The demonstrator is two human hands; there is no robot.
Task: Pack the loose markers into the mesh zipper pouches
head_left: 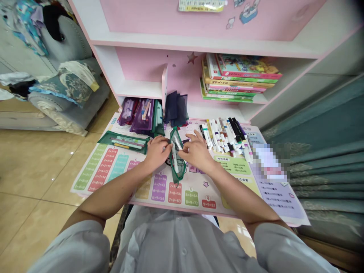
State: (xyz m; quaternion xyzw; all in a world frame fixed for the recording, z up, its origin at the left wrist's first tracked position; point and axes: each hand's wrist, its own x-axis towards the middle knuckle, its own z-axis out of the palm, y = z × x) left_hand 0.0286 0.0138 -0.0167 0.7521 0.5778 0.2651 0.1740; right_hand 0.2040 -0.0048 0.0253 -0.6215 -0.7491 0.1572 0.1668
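Shirt (182, 242) at desk edge (182, 209), hands (156, 152) (196, 153) on pouch (178, 172)

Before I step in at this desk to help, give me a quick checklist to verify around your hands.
Green mesh pouch touched by both hands, left hand and right hand: ok.
White marker showing through the mesh: ok.
Pouch fully closed: cannot tell.
Loose markers lying on the multiplication desk mat, right of the right hand: ok.
Contents of the dark mesh pouch on the shelf: cannot tell.
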